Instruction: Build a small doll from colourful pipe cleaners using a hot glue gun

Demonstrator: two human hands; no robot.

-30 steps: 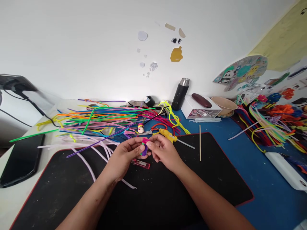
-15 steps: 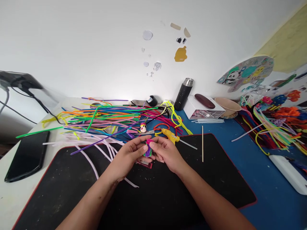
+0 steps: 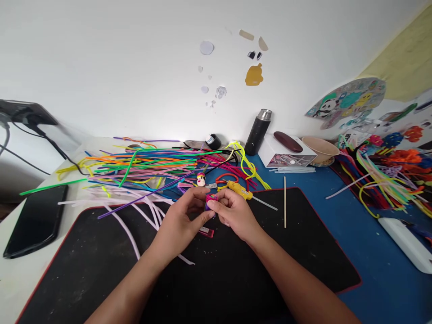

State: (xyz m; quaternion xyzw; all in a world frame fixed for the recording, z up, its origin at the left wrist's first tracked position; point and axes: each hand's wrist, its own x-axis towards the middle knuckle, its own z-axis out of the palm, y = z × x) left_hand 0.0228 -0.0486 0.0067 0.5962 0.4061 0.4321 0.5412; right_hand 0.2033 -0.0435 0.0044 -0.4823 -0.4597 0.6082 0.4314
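A small fuzzy piece of pink and purple pipe cleaner work point(image 3: 211, 198) is held up over the black mat point(image 3: 236, 274). My right hand point(image 3: 234, 209) pinches it between thumb and fingers. My left hand point(image 3: 189, 211) curls round its other side, thumb tip at the lower edge; its fingertips are partly hidden. Just beyond the hands stands a little white figure head point(image 3: 201, 179) with a pink and yellow top. Orange-handled scissors point(image 3: 226, 178) and a yellow glue gun point(image 3: 240, 189) lie behind my right hand. A small red case point(image 3: 206, 231) rests beneath my left hand.
Many coloured pipe cleaners point(image 3: 148, 164) spread across the back left. At the right lie a wooden stick point(image 3: 285, 202), a black flask point(image 3: 258, 132), a white box point(image 3: 286, 153), a bowl point(image 3: 320, 148) and another pipe cleaner bundle point(image 3: 388, 180). A dark phone point(image 3: 33, 220) lies at the left.
The piece has been turned, so its pink end faces up and its long purple and green face no longer shows. My left thumb has slid down to its lower edge.
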